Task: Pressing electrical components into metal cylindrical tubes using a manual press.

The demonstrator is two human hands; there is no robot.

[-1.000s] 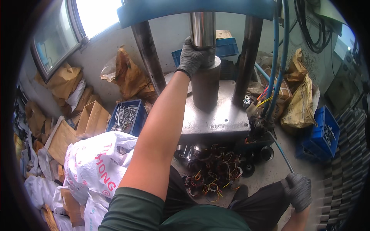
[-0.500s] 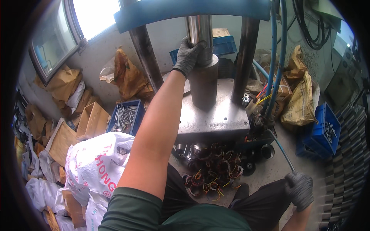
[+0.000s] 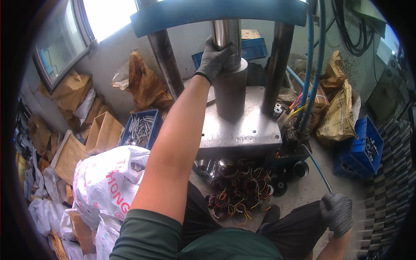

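Note:
My left hand (image 3: pixel 214 58), in a dark grey glove, is wrapped round a shiny steel cylinder (image 3: pixel 227 31) that hangs below the blue crossbeam (image 3: pixel 216 11) of a press. Under that cylinder stands a wider, dull grey metal cylinder (image 3: pixel 232 95), upright on the press's steel table (image 3: pixel 242 132). Where the two meet is partly covered by my fingers. At the lower right, my right hand (image 3: pixel 336 213), gloved too, is closed round the end of a long thin lever (image 3: pixel 318 168). The lever slants up to the dark mechanism beside the press table.
Dark posts (image 3: pixel 167 65) flank the cylinders. Blue hoses (image 3: pixel 313 69) run down at the right. Wound motor parts with coloured wires (image 3: pixel 238 190) lie under the table. A blue bin of metal shafts (image 3: pixel 141 128), a white sack (image 3: pixel 102 182) and another blue bin (image 3: pixel 362 151) stand around.
The press sits slightly further right in the view. Both hands keep their holds, and the lever shows hardly any movement.

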